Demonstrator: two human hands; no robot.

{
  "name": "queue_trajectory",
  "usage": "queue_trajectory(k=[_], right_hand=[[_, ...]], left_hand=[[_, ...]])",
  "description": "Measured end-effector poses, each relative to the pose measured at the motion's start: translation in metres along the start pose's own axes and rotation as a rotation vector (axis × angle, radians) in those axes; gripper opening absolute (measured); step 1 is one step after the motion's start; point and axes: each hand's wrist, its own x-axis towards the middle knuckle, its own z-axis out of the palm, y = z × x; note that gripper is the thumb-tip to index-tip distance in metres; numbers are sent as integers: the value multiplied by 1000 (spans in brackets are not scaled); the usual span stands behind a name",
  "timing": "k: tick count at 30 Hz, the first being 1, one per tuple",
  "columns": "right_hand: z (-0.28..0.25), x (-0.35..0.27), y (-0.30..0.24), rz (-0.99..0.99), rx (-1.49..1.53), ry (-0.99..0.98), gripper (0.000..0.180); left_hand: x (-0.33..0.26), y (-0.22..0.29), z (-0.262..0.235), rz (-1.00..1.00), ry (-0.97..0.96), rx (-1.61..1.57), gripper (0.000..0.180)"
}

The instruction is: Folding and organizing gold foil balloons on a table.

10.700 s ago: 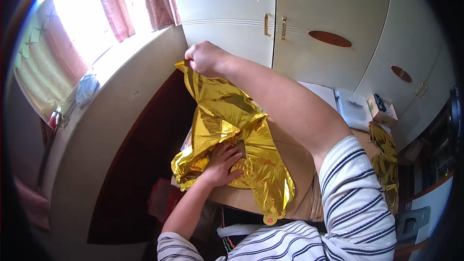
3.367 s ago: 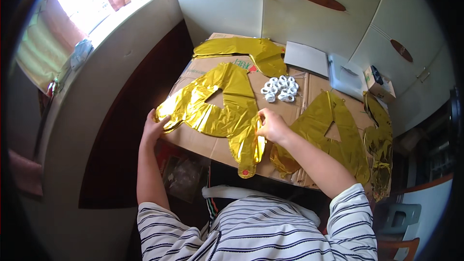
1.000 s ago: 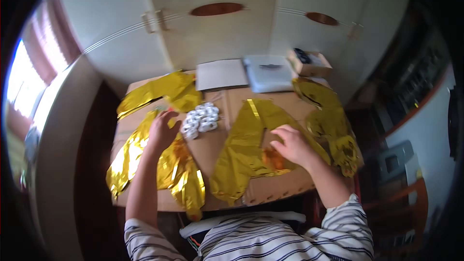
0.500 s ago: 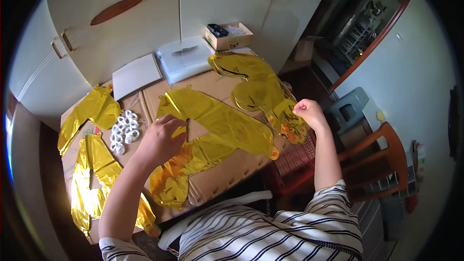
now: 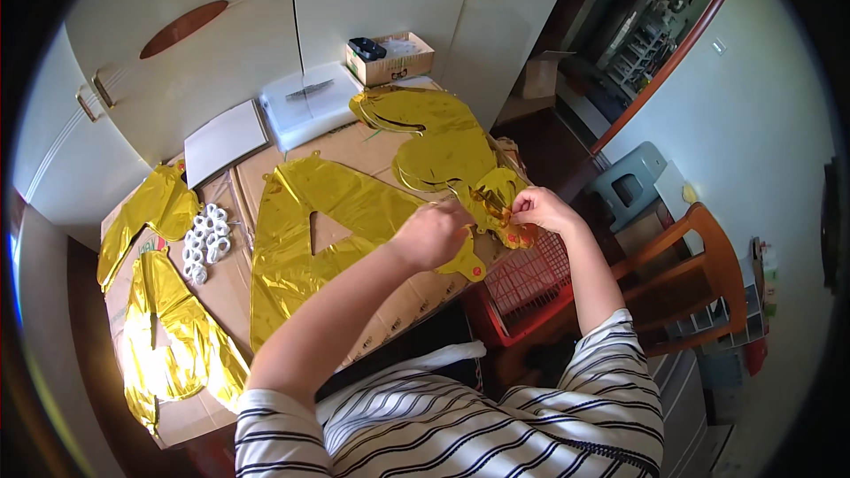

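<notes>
Right hand (image 5: 543, 210) pinches the near end of the curved gold foil (image 5: 450, 143); left hand (image 5: 434, 235) curled over the triangular-holed foil (image 5: 365, 211), grip not determinable

Foil pcs (image 5: 283, 252) on cardbd (image 5: 230, 288), rolls (image 5: 211, 232) btwn, box (image 5: 400, 68) bhnd.

Light from left, leftmost foil (image 5: 170, 373) glaring — bent edges, black corners

Glossy crinkled foil balloons (image 5: 447, 143), matt cardboard (image 5: 232, 288)
</notes>
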Motion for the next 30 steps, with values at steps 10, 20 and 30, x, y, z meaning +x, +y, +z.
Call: queue_trajectory(k=[10,20,30], right_hand=[[-14,5,-29,-195,-174,232,14],[-104,68,-124,-460,-191,688,10],[-142,87,-248,-232,121,423,24]], left_hand=[[46,-18,49,-71,-193,366,26],[58,-31,53,-162,-53,86,26],[75,-50,11,-215,453,-115,71]])
